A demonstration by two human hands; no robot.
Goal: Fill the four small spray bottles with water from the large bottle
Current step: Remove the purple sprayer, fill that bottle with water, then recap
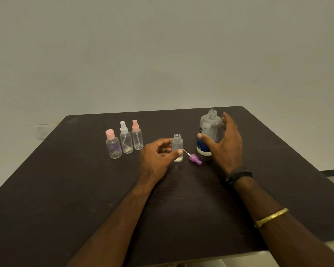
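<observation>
A small clear spray bottle [177,144] stands uncapped mid-table, a little liquid at its bottom. My left hand [158,157] pinches it between thumb and curled fingers. Its purple spray head [195,158] lies on the table just right of it, tube pointing at the bottle. The large clear bottle [209,130] with a blue label stands upright and uncapped further right. My right hand [223,143] is spread around it, thumb at its front, straight fingers beside its shoulder. Three more small bottles stand at the left: pink-capped [113,146], white-sprayer [126,140], pink-sprayer [137,137].
Everything sits on a dark table [85,189] whose far edge runs just behind the bottles and whose right edge slopes down past my right arm. A pale wall fills the background. I wear a black wristband and a gold bangle on my right arm.
</observation>
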